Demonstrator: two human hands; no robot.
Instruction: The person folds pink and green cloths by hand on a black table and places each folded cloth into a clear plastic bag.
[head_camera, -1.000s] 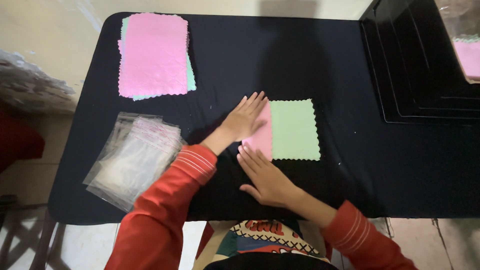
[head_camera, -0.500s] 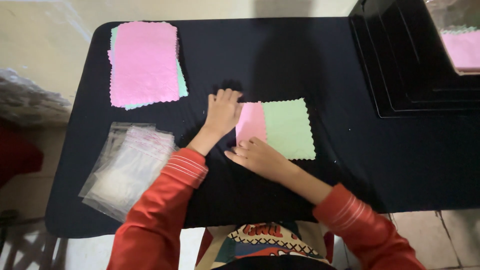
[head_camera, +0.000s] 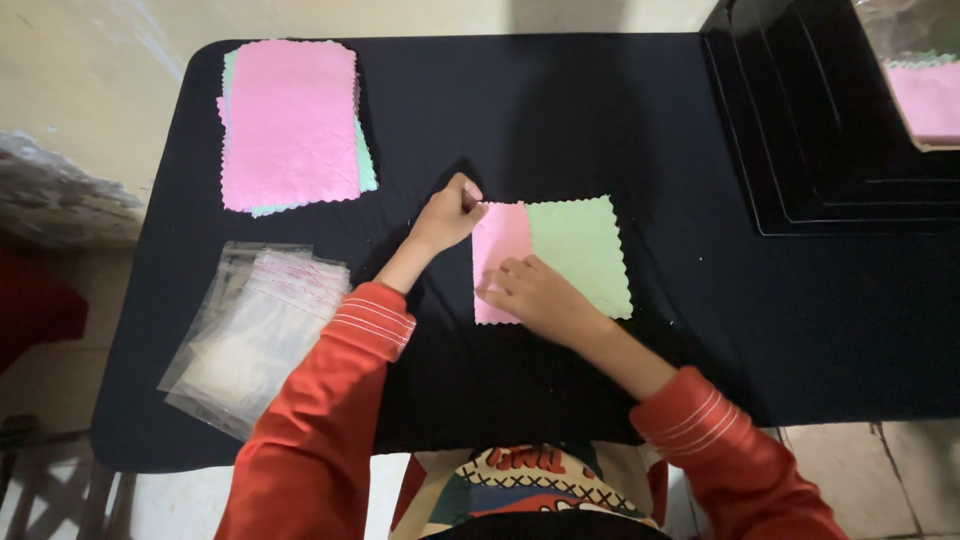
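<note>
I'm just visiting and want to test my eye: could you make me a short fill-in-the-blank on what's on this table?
1. The left hand pinches the top corner of a ____ cloth.
2. Beside it lies a ____ cloth.
3. The right hand rests on the pink cloth's ____ part.
4. The clear bags lie ____ the cloth stack, toward the person.

Missing words: pink; green; lower; below

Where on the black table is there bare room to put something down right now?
Bare cloth lies between the pink stack and the black trays, and right of the green cloth. The left side is crowded by the stack and the clear bags. Left hand and right hand fill the centre.
</note>
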